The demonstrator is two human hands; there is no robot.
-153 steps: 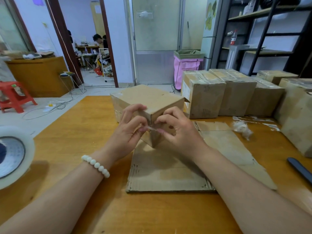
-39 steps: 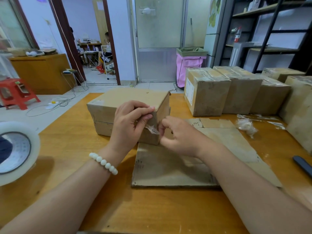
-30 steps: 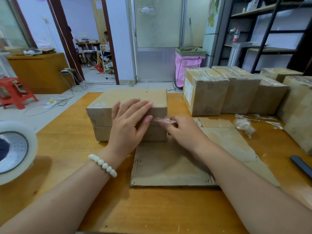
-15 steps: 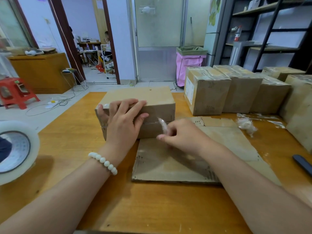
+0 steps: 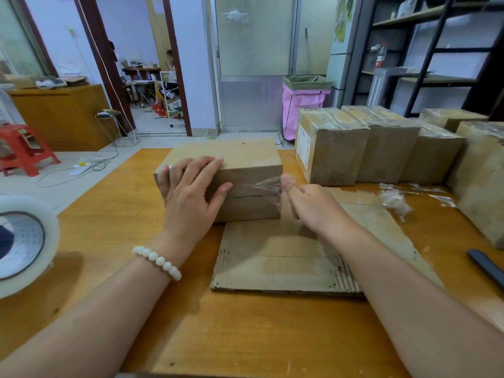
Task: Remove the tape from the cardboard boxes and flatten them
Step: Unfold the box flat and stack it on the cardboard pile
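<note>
While L hand (image 5: 191, 197) presses box (image 5: 251, 165), clear tape (image 5: 266, 186) sits part-peeled.

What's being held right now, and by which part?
The right hand pinches the clear tape by its peeled free end; the left hand only presses flat on the box.

A small packing or stock room beside an office is shown. A wooden surface (image 5: 109, 241) is lined along its far right side with sealed cardboard boxes (image 5: 330, 148), and a roll of tape (image 5: 24, 241) is seen at its left edge. Metal shelving (image 5: 436, 45) is set behind the surface to the right and a lined bin (image 5: 304, 105) just beyond it. Past its far left corner, a desk (image 5: 140, 70) with a seated person (image 5: 169, 75) is glimpsed through a doorway (image 5: 141, 105).
</note>
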